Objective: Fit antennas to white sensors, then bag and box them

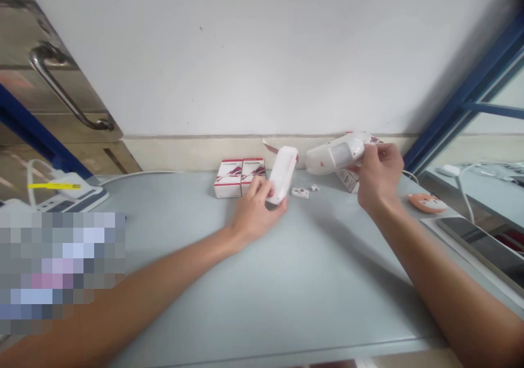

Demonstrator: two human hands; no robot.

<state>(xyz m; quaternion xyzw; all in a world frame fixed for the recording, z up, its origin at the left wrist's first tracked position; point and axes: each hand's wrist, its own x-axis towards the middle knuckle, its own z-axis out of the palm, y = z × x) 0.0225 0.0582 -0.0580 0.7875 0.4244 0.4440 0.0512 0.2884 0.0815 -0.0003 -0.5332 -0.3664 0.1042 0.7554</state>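
Observation:
My left hand (pixel 254 211) grips a flat white plastic cover (pixel 283 172), holding it tilted with its lower end near the grey table (pixel 262 286). My right hand (pixel 379 174) is raised at the right and holds a white sensor body (pixel 334 153) with a pale window on its front. Two small white plastic parts (pixel 303 191) lie on the table between the hands. Two red-and-white boxes (pixel 240 177) stand side by side just left of the cover.
Another small box (pixel 347 179) sits behind my right hand. An orange fox-shaped object (pixel 426 202) and a phone or tablet (pixel 478 242) lie at the right. A white device with cables (pixel 65 190) sits at the left. A wall runs behind the table; a blurred patch covers the lower left.

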